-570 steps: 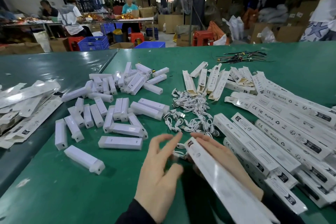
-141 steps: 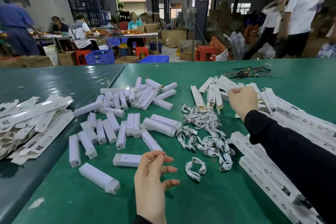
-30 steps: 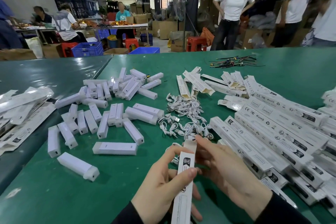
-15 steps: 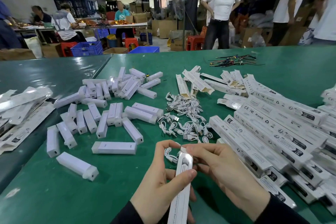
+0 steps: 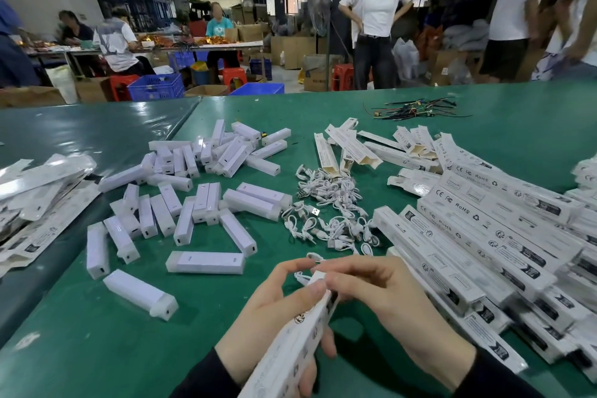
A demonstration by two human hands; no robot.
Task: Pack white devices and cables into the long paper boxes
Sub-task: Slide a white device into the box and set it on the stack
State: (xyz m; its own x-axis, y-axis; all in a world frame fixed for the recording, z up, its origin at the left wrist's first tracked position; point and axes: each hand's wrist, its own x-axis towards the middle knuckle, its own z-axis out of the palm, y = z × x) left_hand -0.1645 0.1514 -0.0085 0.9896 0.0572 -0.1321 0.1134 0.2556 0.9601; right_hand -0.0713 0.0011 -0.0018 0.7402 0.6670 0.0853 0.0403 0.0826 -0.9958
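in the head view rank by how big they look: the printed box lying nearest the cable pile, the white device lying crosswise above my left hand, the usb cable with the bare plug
1. printed box, longest by far
2. white device
3. usb cable, smallest

Glossy green table cover (image 5: 97, 349), matt paper boxes (image 5: 484, 236)

Packing workshop, probably warehouse: green worktables (image 5: 484, 126), stacked cartons (image 5: 292, 52), blue crates (image 5: 156, 86), seated workers (image 5: 114, 42).
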